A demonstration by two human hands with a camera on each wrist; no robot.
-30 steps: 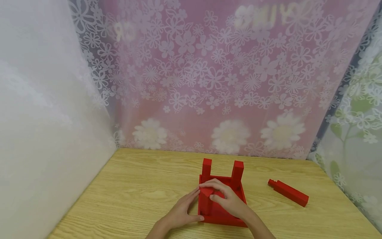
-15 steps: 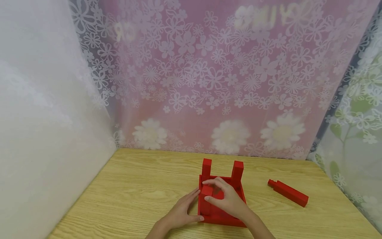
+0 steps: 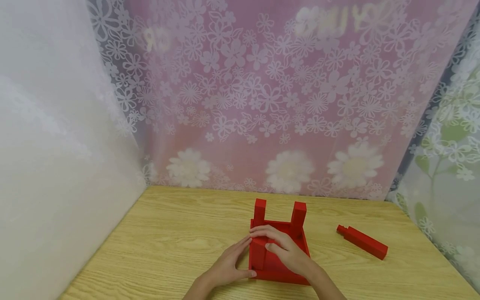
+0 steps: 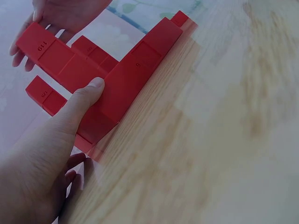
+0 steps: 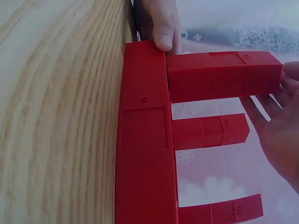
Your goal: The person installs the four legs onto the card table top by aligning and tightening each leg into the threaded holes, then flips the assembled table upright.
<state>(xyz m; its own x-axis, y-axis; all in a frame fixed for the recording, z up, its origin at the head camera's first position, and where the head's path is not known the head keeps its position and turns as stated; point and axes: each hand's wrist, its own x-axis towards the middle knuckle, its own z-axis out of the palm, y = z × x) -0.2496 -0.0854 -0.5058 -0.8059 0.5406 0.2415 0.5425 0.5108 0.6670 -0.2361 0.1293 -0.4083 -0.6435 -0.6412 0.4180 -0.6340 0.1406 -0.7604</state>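
Note:
A shallow red square piece with raised edges (image 3: 281, 277), like a small upturned stool, lies on the table. Three red square-section legs stand up from it. My left hand (image 3: 228, 266) grips its near left corner, thumb on the near side (image 4: 96, 83) and fingers along the left side. My right hand (image 3: 288, 252) holds the top of the near left leg (image 3: 257, 256), fingers over the far side and thumb on the right. In the right wrist view that leg (image 5: 224, 77) meets the side marked 6 (image 5: 144, 186) at a right angle.
Two far legs (image 3: 260, 211) rise at the back corners. A loose red leg (image 3: 363, 242) with a notched, narrower end lies on the wood-grain table (image 3: 180, 237) to the right. Flowered curtains (image 3: 240, 104) hang behind and at the right; a pale sheet (image 3: 67, 125) hangs left.
The near left leg has turned until its sides line up with the square piece. The right hand's fingers shifted left, then back right over the leg's top. The left hand has stayed put.

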